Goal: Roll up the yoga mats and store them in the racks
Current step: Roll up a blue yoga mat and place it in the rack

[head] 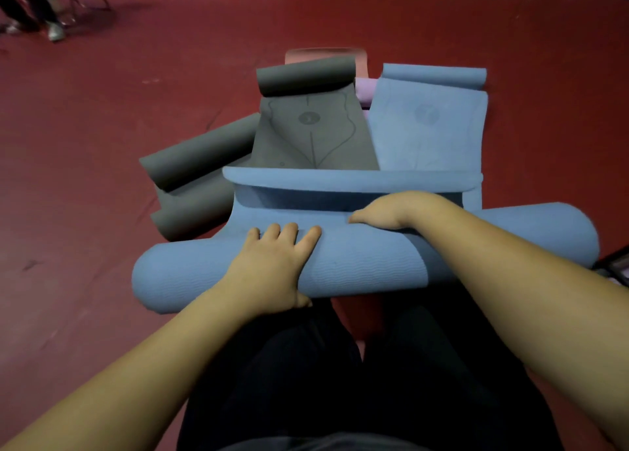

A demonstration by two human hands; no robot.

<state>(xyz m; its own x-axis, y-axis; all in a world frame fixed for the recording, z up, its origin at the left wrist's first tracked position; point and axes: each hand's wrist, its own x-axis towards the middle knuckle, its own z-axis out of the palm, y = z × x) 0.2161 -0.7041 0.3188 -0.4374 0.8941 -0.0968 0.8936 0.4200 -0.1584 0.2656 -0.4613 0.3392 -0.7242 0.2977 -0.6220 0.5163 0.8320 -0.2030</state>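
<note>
A thick blue yoga mat roll (190, 277) lies crosswise on the red floor just in front of my knees. Its short loose tail (340, 178) curls up at the far end. My left hand (275, 263) lies on top of the roll, fingers spread over it and thumb at its near side. My right hand (398, 210) reaches over the roll's far side, fingers bent down out of sight behind it. Beyond lie a half-unrolled grey mat (313, 134), a second blue mat (429, 124), a rolled grey mat (200, 154), a lilac mat (366, 88) and a pink mat (326, 54).
Red floor (85, 178) spreads wide on the left and right. A person's feet and chair legs (51, 18) are at the far left back. A dark object (616, 267) sits at the right edge beside the roll's end. No rack is in view.
</note>
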